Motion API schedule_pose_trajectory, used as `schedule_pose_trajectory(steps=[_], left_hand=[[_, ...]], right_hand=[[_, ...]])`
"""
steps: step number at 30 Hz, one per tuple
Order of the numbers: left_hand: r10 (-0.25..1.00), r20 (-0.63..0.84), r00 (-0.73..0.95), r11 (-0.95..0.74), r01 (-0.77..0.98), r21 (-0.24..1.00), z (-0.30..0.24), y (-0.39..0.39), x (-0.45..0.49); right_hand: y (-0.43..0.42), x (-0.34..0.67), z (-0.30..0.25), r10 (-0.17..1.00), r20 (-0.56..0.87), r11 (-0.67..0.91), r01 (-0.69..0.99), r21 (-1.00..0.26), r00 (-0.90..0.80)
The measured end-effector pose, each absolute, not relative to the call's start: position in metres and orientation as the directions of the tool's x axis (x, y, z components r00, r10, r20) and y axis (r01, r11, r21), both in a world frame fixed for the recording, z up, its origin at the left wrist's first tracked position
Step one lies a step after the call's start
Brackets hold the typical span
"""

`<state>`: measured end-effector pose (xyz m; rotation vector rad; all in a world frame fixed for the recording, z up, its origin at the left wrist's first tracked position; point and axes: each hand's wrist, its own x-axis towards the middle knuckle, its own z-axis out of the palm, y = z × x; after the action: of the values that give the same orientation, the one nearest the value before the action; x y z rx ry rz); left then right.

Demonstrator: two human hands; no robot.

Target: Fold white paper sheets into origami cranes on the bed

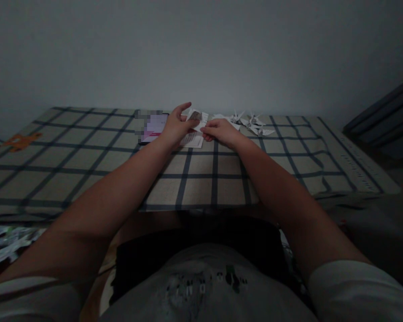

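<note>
Where both hands meet, the folded paper (195, 115) is held tilted over the sheets (192, 141), at the far middle of the cloth (198, 188); whether it touches them, can't tell. Left hand (175, 126): thumb laid on the paper, index finger lifted away, other fingers mostly hidden; seems to steady it from the left. Right hand (220, 131): fingertips pinching the near right edge, likely to keep it from slipping. Sheets lie flat beneath, probably for easy reach. Tablet (154, 123) just left of the left hand, screen lit, presumably placed for viewing. Cranes (261, 131) bunched right of the right hand, perhaps set aside there. Orange item (22, 141) at left, too dim to identify. Containers: none made out; low left, below the cloth's edge, scraps (6, 245) in a heap, any holder hidden. Wall (201, 53) behind.
</note>
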<state>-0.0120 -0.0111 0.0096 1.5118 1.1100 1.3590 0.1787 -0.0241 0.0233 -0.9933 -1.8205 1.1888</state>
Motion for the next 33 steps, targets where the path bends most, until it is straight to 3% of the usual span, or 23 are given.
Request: schedule_pose_trajectory(steps=[16, 21, 25, 33], left_hand=[[0.964, 0.264, 0.016, -0.265, 0.069, 0.962, 0.017, -0.014, -0.015], [0.976, 0.198, 0.088, -0.204, 0.072, 0.976, 0.017, -0.019, -0.01], [0.981, 0.108, 0.158, -0.124, 0.1, 0.987, 0.023, -0.028, -0.006], [0.948, 0.084, 0.306, -0.118, 0.095, 0.988, 0.024, -0.034, -0.005]], right_hand=[[-0.026, 0.179, 0.027, 0.905, 0.084, 0.143, 0.114, -0.983, -0.418], [-0.025, 0.182, 0.029, 0.931, 0.199, 0.243, 0.111, -0.964, -0.305], [-0.025, 0.185, 0.03, 0.885, 0.327, 0.382, 0.117, -0.917, -0.332], [-0.015, 0.189, 0.023, 0.887, 0.27, 0.352, 0.17, -0.92, -0.374]])
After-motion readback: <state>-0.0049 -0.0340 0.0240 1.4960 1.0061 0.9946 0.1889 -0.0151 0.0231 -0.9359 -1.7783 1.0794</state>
